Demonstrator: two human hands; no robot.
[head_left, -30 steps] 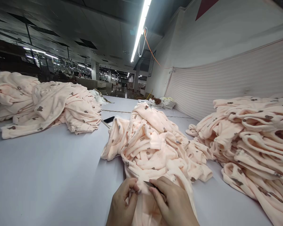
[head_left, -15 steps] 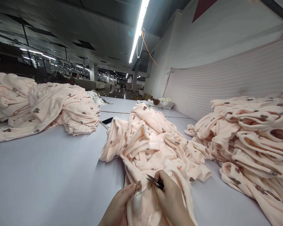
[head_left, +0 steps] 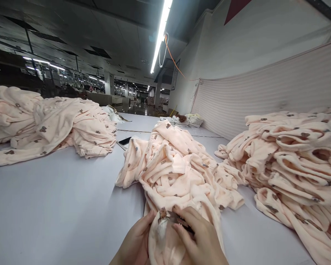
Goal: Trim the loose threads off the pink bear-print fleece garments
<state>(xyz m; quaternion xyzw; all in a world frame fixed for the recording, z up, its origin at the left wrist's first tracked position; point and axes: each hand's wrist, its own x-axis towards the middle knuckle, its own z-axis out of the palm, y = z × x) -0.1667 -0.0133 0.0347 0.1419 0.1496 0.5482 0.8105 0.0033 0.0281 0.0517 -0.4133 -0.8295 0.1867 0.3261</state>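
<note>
A pale pink plush garment (head_left: 179, 184) with small brown printed figures lies bunched in front of me. My left hand (head_left: 139, 235) grips its near part, thumb pressed beside a brown figure and a whitish patch. Across from it, my right hand (head_left: 198, 232) is closed around small dark thread snips (head_left: 186, 225). The blades point left toward the brown figure and are blurred, so whether they touch the cloth I cannot tell. Both hands are close together at the bottom centre.
Heaps of similar pink garments lie on the left (head_left: 57, 125) and the right (head_left: 298, 165) of the pale table (head_left: 57, 209). A dark phone (head_left: 125, 141) rests behind the middle garment. Farther back are white folded stacks (head_left: 194, 120) and a striped cloth hanging (head_left: 264, 88) along the wall.
My right hand has moved the snips left and slightly down, close to the brown figure. My left hand keeps its hold and has shifted slightly.
</note>
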